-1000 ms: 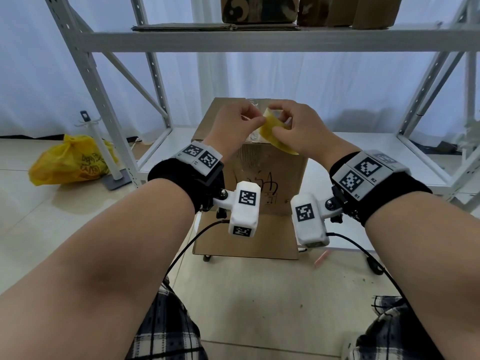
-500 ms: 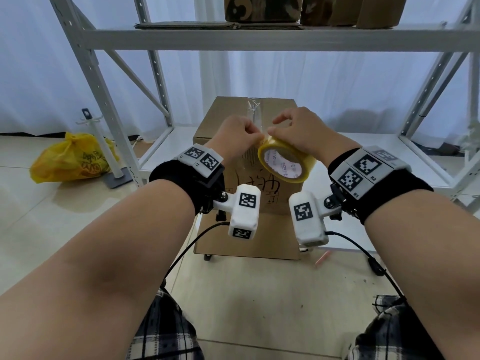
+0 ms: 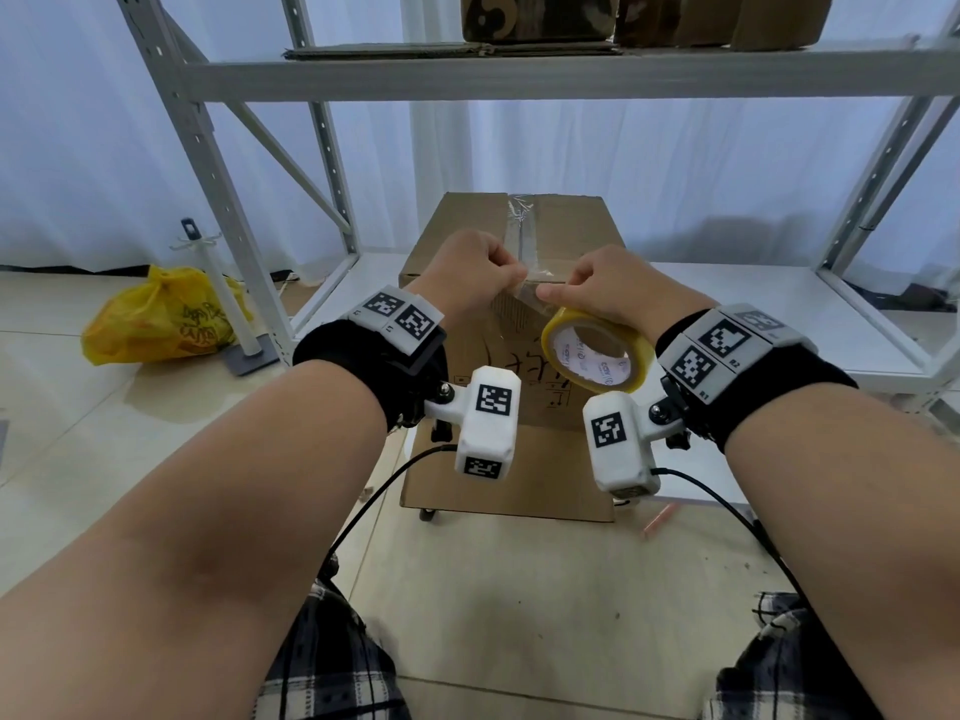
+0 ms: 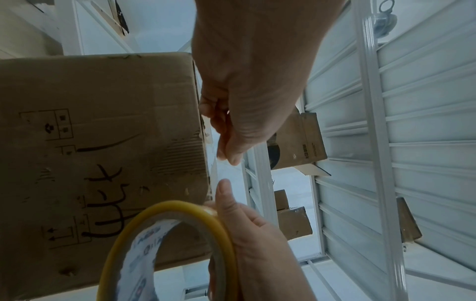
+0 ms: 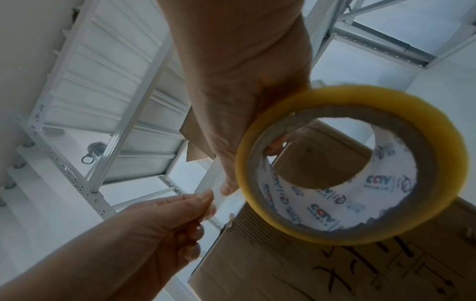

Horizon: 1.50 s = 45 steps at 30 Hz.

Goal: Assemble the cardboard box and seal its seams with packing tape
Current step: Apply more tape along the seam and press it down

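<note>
A tall brown cardboard box [image 3: 519,449] stands in front of me, with a strip of clear tape along its top centre seam. My right hand [image 3: 550,292] grips a yellow packing tape roll [image 3: 597,356] just above the box's near top edge. My left hand [image 3: 511,275] pinches the loose clear tape end [image 4: 219,163] between thumb and forefinger. A short stretch of tape runs between the two hands. In the right wrist view the roll [image 5: 347,163] hangs under my right hand [image 5: 229,187], with my left hand [image 5: 203,201] close beside it and the box [image 5: 335,275] below.
A white metal shelving rack [image 3: 519,75] surrounds the box, with more cardboard boxes [image 3: 535,15] on its upper shelf. A yellow plastic bag [image 3: 161,319] and a white stand [image 3: 223,298] sit on the floor at left. A small pink object [image 3: 660,517] lies on the floor by the box.
Both hands have come down toward the box's near top edge. The roll has turned to show its core and dropped lower, and a short length of tape is drawn out.
</note>
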### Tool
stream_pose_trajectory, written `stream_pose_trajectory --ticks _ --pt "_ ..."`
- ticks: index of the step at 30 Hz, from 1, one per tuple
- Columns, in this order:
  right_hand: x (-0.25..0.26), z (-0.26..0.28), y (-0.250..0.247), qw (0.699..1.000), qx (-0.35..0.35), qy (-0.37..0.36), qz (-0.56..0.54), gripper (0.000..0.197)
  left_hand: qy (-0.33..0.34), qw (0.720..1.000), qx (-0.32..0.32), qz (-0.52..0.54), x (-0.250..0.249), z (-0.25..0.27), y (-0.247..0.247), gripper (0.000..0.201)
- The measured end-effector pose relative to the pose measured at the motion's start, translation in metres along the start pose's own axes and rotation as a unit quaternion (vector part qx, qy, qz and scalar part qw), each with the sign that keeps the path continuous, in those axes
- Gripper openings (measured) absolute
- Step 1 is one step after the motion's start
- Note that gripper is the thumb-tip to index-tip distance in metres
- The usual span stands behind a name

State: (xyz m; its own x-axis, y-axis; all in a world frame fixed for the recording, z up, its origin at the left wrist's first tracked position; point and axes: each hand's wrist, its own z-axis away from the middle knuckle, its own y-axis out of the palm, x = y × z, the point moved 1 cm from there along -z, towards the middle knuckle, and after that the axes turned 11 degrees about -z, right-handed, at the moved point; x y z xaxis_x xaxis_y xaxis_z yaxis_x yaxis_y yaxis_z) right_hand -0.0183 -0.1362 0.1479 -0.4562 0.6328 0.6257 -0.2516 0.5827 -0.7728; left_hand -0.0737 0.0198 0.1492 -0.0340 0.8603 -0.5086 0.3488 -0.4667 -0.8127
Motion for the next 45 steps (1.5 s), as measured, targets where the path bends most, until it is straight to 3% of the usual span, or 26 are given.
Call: stream_pose_trajectory --ticks 3,7,13,18,23,29,34,36,40,45 --pt "0.0 0.002 0.0 1.0 -0.011 -0.02 -0.013 0.043 -0.014 1.0 0.001 -0.012 0.006 -0.001 -0.003 0.018" --pt "0.005 0.003 0.003 0.996 -0.022 -0.05 -0.076 0.026 -0.026 1.0 0.001 -0.004 0.017 0.0 -0.007 0.018" --pt "0.001 -0.004 0.007 0.997 -0.002 -0.029 -0.067 0.016 0.01 1.0 -0.009 -0.008 0.011 0.0 -0.01 0.018" --pt "0.012 -0.009 0.014 0.996 -0.047 -0.054 -0.046 0.006 -0.02 1.0 -0.015 0.014 0.028 0.0 -0.016 0.02" --pt "0.023 -0.012 0.022 0.997 -0.041 -0.062 -0.005 0.007 -0.047 0.997 0.011 0.067 0.042 0.004 -0.017 0.021" --pt "0.034 -0.016 0.017 0.997 -0.048 -0.063 -0.005 0.011 -0.067 0.995 -0.03 0.07 0.041 0.001 -0.015 0.033" --pt "0.028 -0.012 0.01 0.997 -0.049 -0.06 0.009 0.013 -0.085 0.986 -0.14 -0.045 0.056 -0.002 -0.021 0.042" --pt "0.023 -0.009 0.002 0.997 -0.037 -0.062 -0.01 0.013 -0.089 0.99 -0.103 -0.048 0.069 -0.006 -0.02 0.045" --pt "0.017 -0.006 -0.013 0.996 -0.042 -0.065 -0.036 0.008 -0.059 0.99 0.053 -0.116 0.088 -0.007 -0.003 0.058" --pt "0.013 -0.002 -0.027 0.995 -0.052 -0.068 -0.053 0.01 -0.016 0.993 0.022 -0.119 0.084 -0.002 -0.003 0.048"
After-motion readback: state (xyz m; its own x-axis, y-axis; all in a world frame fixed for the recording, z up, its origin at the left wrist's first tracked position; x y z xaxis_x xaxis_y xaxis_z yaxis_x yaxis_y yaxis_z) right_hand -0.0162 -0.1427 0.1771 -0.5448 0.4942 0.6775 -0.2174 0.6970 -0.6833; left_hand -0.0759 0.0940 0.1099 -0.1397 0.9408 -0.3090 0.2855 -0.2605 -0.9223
